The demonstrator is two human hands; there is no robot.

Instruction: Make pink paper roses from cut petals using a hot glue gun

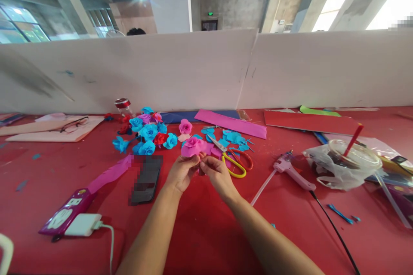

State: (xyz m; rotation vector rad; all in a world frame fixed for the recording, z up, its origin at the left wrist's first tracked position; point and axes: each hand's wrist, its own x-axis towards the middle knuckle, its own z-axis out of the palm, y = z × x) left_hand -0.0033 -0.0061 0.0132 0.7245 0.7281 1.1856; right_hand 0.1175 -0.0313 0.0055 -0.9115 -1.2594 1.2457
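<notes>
A pink paper flower [192, 146] is between my two hands, over the middle of the red table. My left hand [184, 171] is closed on it from below, thumb and fingers pinching near its base. The fingers of my right hand [217, 175] pinch together at the same base; the exact bit they grip is hidden. Just right of the hands lie scissors [235, 165] with one yellow and one red handle. Behind the flower rests another pink flower [185, 126]. Blue paper petals [235, 137] are scattered beyond the scissors.
Finished blue and red paper flowers [149, 132] cluster at the back left. A black phone [149, 178] and a white charger [83, 224] lie left. At right are a pink glue gun [292, 172] with its cord and a drink cup [355, 157] in a plastic bag. A white partition [129, 71] bounds the back.
</notes>
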